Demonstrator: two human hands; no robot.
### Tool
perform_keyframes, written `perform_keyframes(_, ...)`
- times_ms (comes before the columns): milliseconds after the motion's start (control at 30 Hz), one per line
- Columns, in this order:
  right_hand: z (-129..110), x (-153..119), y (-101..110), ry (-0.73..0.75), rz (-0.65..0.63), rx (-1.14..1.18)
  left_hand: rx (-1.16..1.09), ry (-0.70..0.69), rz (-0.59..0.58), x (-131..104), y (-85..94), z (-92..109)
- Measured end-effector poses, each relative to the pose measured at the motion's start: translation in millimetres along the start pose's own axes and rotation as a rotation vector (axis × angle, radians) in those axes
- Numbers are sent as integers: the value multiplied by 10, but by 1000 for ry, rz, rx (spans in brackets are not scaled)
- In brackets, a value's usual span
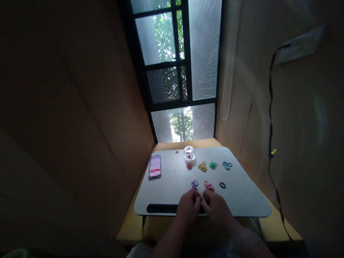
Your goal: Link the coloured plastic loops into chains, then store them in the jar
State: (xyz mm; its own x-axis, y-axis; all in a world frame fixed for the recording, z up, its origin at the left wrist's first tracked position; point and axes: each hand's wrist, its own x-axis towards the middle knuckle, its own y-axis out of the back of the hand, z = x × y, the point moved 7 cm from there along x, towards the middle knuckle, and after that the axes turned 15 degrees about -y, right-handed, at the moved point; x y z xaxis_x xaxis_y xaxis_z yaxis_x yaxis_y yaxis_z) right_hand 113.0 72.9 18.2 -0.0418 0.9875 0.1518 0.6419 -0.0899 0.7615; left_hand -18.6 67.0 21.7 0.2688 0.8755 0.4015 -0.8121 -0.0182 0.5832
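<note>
The left hand (189, 205) and right hand (215, 205) meet over the near edge of the smooth white board-topped desk (169, 186), fingertips bunched, apparently pinching a small pale loop (202, 197) between them; the fingers hide most of it, so its exact shape cannot be told.

The likeliest mishap is a slip: a loop this small, if springy, could snap out of the pinch and drop over the edge or into the long black recessed groove (161, 208) below. The curled purple loops (195, 184) and glossy pink loops (209, 186) lie just beyond the knuckles, so a forward nudge could mix the two piles.

Farther back sit a tight red clump (189, 166), overlapping yellow rings (202, 167), a tangled green bunch (213, 165) and rounder, looser blue rings (227, 165); a dark oval ring (222, 185) lies apart at right. The clear round container (189, 157), plastic by its shine, stands close behind the red clump; a careless reach might tip it.
</note>
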Motion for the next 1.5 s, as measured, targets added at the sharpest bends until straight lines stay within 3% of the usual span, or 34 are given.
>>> perform_keyframes(1033,-7,-42,-4,32,4,-58,23,-8,-6,1,-24,-31)
perform_keyframes(1500,77,-26,-40,36,26,45,0,-6,13,-13,-14,-44)
